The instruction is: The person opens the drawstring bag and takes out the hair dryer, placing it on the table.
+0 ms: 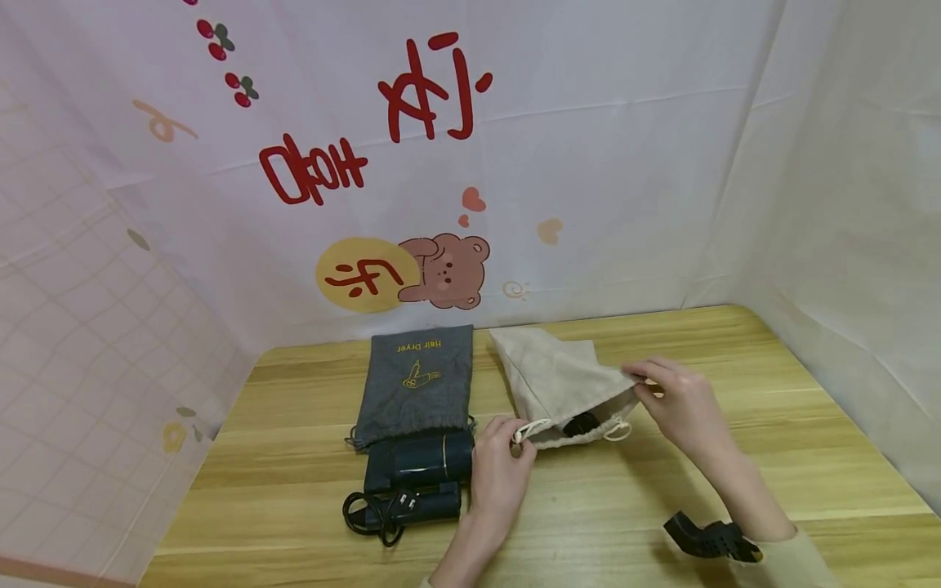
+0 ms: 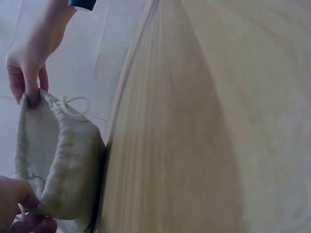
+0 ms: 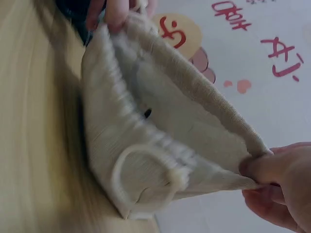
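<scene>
A beige drawstring bag point(image 1: 555, 371) lies on the table, its mouth turned toward me and spread apart. My left hand point(image 1: 501, 469) pinches the left corner of the mouth, by a white cord. At the opposite corner my right hand point(image 1: 680, 404) grips the rim between thumb and fingers, as the right wrist view also shows. Inside the opening a black object point(image 1: 581, 424) is partly visible; its kind cannot be made out. Cord loops point(image 3: 146, 174) hang from the rim.
Left of the bag lies a grey pouch point(image 1: 419, 384) printed "Hair Dryer". In front of it sits a dark blue hair dryer point(image 1: 422, 460) with a coiled black cord and plug point(image 1: 382, 514), close to my left hand. A white printed cloth point(image 1: 625, 163) stands behind the table point(image 1: 588, 523).
</scene>
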Action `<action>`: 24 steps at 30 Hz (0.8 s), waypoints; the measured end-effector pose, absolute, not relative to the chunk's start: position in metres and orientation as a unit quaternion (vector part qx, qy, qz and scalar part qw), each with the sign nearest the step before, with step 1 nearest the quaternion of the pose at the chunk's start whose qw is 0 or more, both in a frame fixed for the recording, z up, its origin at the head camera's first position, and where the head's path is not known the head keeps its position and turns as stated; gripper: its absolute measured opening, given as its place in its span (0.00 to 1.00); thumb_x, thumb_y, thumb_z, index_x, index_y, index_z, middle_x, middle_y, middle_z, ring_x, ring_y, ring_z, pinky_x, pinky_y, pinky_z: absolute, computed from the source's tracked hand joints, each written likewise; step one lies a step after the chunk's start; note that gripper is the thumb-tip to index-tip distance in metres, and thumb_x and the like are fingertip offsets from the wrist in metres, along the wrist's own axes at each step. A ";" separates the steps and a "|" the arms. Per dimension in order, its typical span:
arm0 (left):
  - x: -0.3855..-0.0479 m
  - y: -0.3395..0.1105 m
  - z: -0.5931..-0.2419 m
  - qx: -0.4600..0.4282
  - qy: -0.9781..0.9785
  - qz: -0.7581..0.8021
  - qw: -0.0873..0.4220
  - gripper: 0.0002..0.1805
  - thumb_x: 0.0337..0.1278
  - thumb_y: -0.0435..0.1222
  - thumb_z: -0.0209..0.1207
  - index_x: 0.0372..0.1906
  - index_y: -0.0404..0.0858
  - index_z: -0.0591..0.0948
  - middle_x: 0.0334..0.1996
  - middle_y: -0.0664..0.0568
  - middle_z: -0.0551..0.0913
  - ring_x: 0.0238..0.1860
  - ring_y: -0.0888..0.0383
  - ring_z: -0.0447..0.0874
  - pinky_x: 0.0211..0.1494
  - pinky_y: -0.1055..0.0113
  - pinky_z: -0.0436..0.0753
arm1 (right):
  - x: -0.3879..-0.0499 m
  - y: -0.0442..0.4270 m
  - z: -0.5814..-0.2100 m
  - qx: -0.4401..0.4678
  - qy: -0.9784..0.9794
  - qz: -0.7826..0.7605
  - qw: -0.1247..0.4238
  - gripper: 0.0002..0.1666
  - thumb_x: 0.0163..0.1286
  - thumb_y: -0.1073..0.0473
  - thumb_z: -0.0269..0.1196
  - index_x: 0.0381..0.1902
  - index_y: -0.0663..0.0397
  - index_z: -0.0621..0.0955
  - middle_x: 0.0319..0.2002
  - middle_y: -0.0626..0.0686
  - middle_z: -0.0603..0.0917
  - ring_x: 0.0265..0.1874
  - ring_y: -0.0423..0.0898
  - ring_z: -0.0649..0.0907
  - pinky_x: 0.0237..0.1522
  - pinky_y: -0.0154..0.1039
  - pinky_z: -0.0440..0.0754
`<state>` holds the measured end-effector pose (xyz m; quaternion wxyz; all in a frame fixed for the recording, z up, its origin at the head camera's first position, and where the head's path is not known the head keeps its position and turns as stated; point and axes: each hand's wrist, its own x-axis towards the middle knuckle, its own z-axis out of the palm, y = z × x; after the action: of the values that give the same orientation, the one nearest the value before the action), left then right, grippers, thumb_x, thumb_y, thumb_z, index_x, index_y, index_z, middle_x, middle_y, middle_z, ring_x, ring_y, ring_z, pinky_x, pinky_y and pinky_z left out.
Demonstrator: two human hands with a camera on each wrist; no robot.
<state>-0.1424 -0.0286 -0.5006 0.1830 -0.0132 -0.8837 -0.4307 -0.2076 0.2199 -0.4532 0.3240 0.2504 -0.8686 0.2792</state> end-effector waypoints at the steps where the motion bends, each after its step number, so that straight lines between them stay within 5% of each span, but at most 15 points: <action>1: -0.142 -0.028 -0.501 -0.013 -0.883 -0.432 0.182 0.10 0.57 0.25 0.67 0.40 0.40 0.91 0.38 0.53 0.89 0.33 0.66 0.82 0.36 0.75 0.80 | -0.207 0.218 -0.452 0.254 -0.866 0.286 0.321 0.20 0.49 0.81 0.75 0.40 0.62 0.91 0.34 0.55 0.92 0.27 0.51 0.90 0.31 0.22 0.83; 10: -0.142 -0.026 -0.503 -0.045 -0.890 -0.427 0.154 0.06 0.55 0.29 0.74 0.37 0.41 0.90 0.30 0.54 0.87 0.29 0.71 0.78 0.33 0.79 0.77 | -0.201 0.201 -0.448 0.295 -0.840 0.309 0.333 0.18 0.49 0.77 0.78 0.39 0.61 0.92 0.31 0.52 0.91 0.24 0.42 0.87 0.30 0.21 0.82; 24: -0.143 -0.030 -0.496 -0.031 -0.898 -0.413 0.148 0.14 0.53 0.22 0.69 0.41 0.41 0.91 0.35 0.53 0.89 0.32 0.67 0.83 0.33 0.77 0.78 | -0.208 0.216 -0.452 0.277 -0.848 0.264 0.367 0.23 0.44 0.83 0.76 0.40 0.65 0.92 0.33 0.58 0.92 0.25 0.51 0.89 0.28 0.31 0.82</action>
<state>-0.1427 -0.0297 -0.4964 0.1483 -0.0313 -0.8982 -0.4126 -0.2076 0.2158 -0.4516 0.3671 0.2772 -0.8477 0.2642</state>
